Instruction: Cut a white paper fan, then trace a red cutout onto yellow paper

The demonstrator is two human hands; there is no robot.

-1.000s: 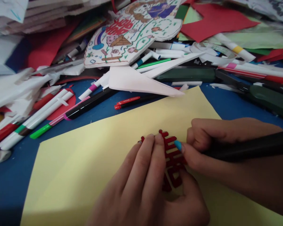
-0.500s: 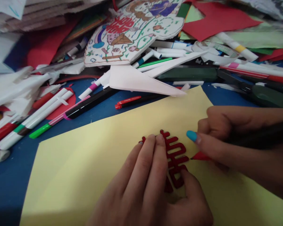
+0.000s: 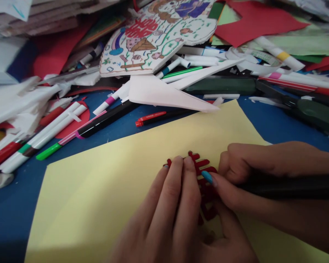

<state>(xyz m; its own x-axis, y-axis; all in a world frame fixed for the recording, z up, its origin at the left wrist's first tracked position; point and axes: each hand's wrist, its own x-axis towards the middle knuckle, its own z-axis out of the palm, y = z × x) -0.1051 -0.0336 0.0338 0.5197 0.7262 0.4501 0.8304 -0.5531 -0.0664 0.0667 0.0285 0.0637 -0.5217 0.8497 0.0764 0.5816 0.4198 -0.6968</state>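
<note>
A sheet of yellow paper [image 3: 93, 175] lies under both my hands. On it sits a dark red cutout [image 3: 203, 162] with rows of bars, shaped like a written character. My left hand [image 3: 178, 212] holds it down, fingers laid across its left part and the thumb at its lower right edge, so much of it is hidden. My right hand [image 3: 244, 179] is closed round a black pen [image 3: 296, 187]. Its thumb, with a blue nail, overlaps the cutout's right side in this view. The pen's tip is hidden behind the hand.
Beyond the yellow sheet lie several markers [image 3: 46, 135], a red-capped pen [image 3: 150, 118], a folded white paper piece [image 3: 164, 93] and a drawn-on card [image 3: 134, 54]. Red paper [image 3: 260, 22] and dark green-handled scissors [image 3: 315, 113] are at the right. The table [image 3: 11, 208] is blue.
My right hand has moved left and a little down with the pen, now covering the cutout's right side. The red pen tip has gone from sight. My left hand stays on the cutout.
</note>
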